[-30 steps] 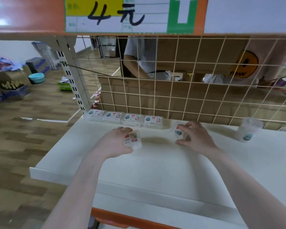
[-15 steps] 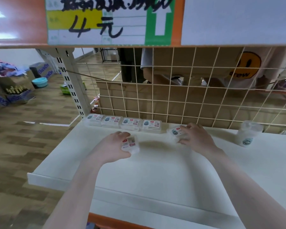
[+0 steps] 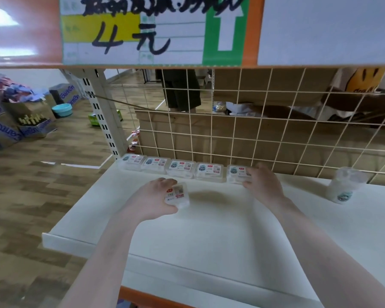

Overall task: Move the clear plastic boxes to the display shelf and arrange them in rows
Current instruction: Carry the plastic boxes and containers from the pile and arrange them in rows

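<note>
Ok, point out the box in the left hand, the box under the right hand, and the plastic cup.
Left-hand box point(image 3: 177, 195), head view, label.
Right-hand box point(image 3: 237, 173), head view, lid's bare left part.
Plastic cup point(image 3: 342, 187), head view, side wall.

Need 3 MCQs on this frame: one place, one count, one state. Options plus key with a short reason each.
1. Where is the row of boxes?
A. front edge
B. against the wire grid
C. on the floor
2. How many boxes lie in the row, counting the one under the right hand?
A. three
B. five
C. eight
3. What is the left hand doing?
A. holding a box
B. resting flat and bare
C. gripping the grid

1 B: row runs along the wire grid.
2 B: five labels show.
3 A: fingers curl round the held box.
</note>
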The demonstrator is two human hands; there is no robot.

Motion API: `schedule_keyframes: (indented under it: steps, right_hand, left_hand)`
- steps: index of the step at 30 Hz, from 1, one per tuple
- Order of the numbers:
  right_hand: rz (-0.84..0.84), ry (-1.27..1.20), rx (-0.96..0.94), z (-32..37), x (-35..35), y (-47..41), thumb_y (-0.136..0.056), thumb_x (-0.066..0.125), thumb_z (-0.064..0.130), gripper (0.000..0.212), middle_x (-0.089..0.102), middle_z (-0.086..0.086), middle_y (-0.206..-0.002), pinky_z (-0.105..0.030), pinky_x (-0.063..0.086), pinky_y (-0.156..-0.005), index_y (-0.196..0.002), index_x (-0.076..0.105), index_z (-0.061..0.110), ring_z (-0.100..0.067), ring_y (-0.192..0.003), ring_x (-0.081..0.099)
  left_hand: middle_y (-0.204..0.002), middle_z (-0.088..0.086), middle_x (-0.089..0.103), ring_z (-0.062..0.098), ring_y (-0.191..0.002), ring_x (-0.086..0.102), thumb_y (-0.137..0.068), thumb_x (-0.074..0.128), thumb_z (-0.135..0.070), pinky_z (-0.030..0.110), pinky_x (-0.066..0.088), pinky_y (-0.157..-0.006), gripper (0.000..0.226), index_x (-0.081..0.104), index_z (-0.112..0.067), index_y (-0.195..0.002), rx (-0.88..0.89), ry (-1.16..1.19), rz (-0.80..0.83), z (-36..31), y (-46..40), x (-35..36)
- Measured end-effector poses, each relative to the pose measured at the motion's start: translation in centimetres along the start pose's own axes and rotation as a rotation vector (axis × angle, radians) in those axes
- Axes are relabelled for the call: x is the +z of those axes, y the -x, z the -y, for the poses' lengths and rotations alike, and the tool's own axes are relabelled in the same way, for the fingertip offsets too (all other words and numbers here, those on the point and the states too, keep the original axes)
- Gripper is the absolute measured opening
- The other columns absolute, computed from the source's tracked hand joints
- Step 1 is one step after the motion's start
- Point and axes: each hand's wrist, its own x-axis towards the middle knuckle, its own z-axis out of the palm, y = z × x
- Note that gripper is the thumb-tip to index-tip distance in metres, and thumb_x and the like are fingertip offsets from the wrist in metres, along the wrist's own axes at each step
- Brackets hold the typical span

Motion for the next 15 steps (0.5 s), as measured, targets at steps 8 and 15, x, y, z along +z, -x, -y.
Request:
schedule_keyframes:
  steps: [8,15]
  right_hand:
    - [0.027,-0.016,-0.023,0.08,-0.04,-0.17,-0.086,0.057,0.022,0.035,0.046,-0.010,-0.111,-0.032,0.044,-0.078,-0.121,0.058,0.015,-0.030,-0.102,0.053]
    - [0.013,-0.037,-0.016,0.40,-0.02,-0.02,-0.087,0.056,0.022,0.036,0.047,-0.009,-0.114,-0.032,0.043,-0.078,-0.122,0.057,0.017,-0.029,-0.103,0.052]
  left_hand:
    - [-0.128,-0.004,0.050,0.018,-0.112,0.050,-0.077,0.066,-0.030,0.022,0.039,-0.078,0.064,0.042,-0.026,-0.136,-0.004,0.010,-0.001,0.19,-0.09,0.12]
    - [-0.130,-0.004,0.049,0.018,-0.114,0.049,-0.077,0.066,-0.029,0.024,0.042,-0.082,0.064,0.041,-0.026,-0.137,0.015,0.008,0.007,0.14,0.00,0.04]
